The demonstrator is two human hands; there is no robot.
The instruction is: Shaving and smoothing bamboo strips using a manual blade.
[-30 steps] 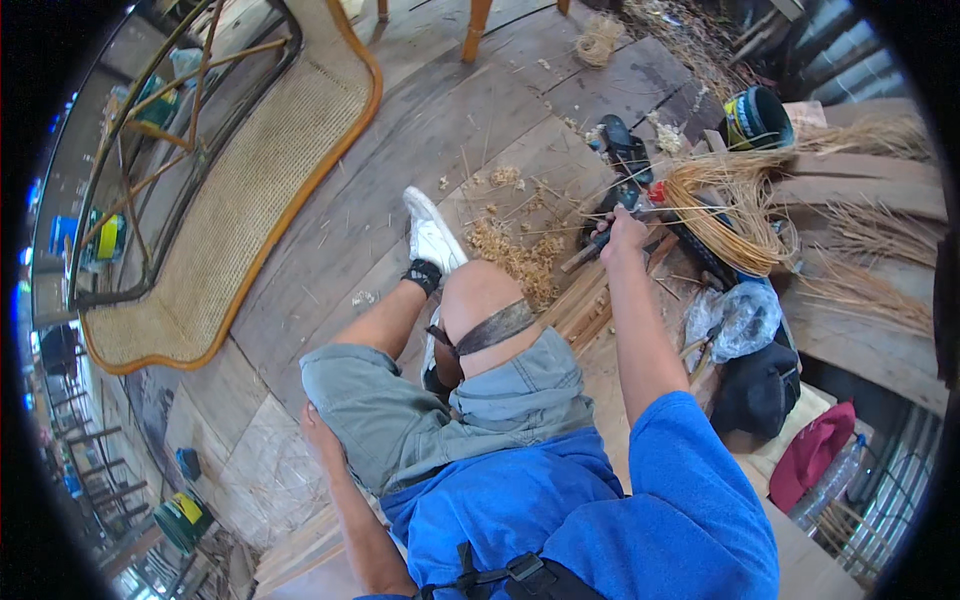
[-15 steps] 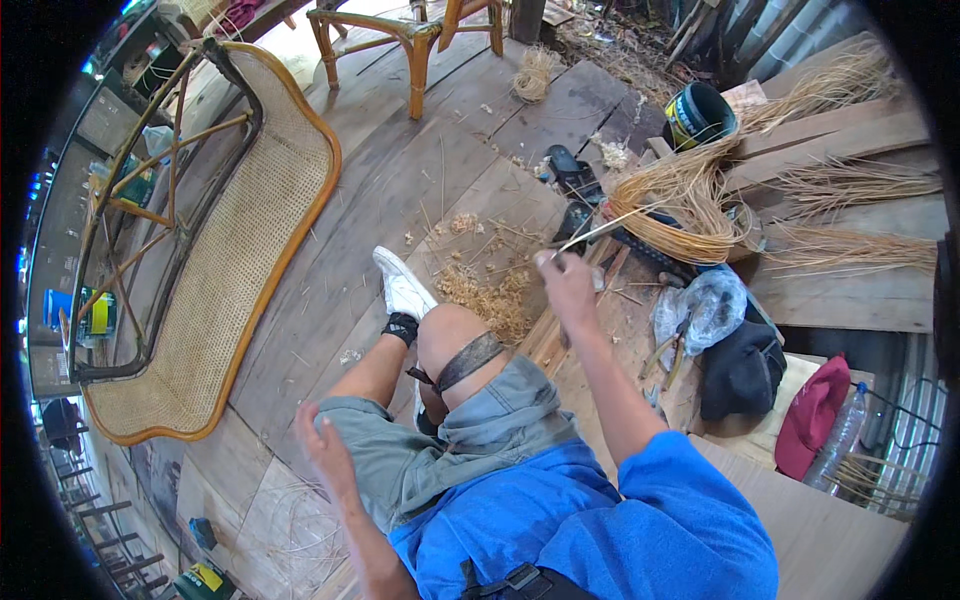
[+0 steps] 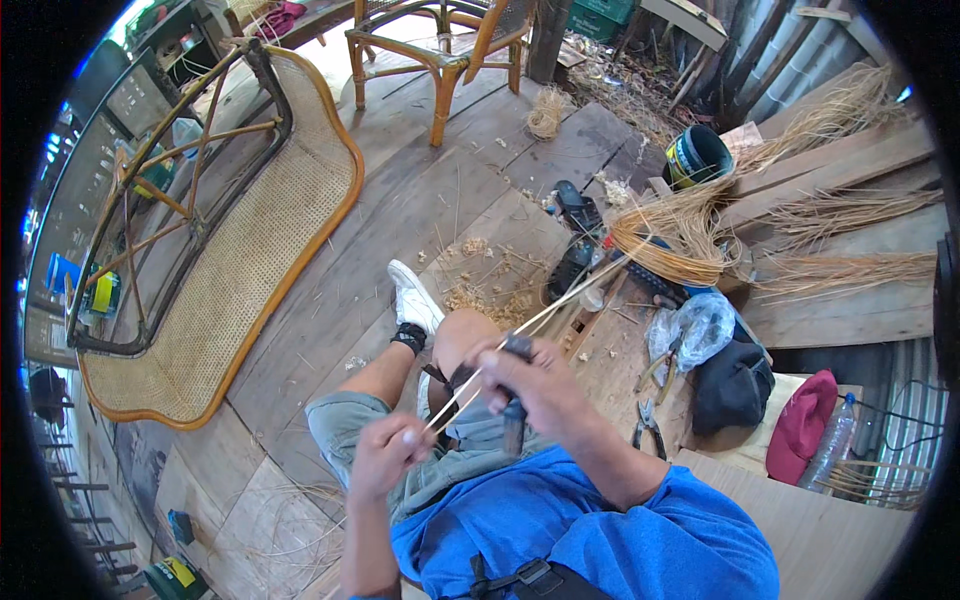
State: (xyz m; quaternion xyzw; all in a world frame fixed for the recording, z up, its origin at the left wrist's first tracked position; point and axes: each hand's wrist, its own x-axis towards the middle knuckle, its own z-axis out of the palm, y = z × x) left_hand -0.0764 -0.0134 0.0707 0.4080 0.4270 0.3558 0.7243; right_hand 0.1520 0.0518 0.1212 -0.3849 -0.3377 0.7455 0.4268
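Observation:
Two pale rattan strips (image 3: 556, 305) stretch slantwise across my lap, from my left hand toward the coiled bundle. My left hand (image 3: 390, 448) is closed round their lower ends. Higher up, beside my bent right knee, my right hand (image 3: 535, 385) grips a dark, short-handled tool (image 3: 513, 425); its working part is hidden by the fingers and strips. The strips pass right at this hand, though whether the fingers also pinch them is hidden. A dark band is tied round the knee below the hand.
A coiled rattan bundle (image 3: 670, 250), sandals (image 3: 572, 268) and a dark bucket (image 3: 697, 157) lie ahead right. Pliers (image 3: 650, 430), a plastic bag (image 3: 705, 322) and a maroon cap (image 3: 802, 427) are at my right. Shavings (image 3: 490, 300) litter the floor; a woven cane bench (image 3: 245, 240) stands left.
My right hand has drawn back from the bundle to my knee. My left hand has moved from open beside my thigh to closed on the strips, now taut between the hands.

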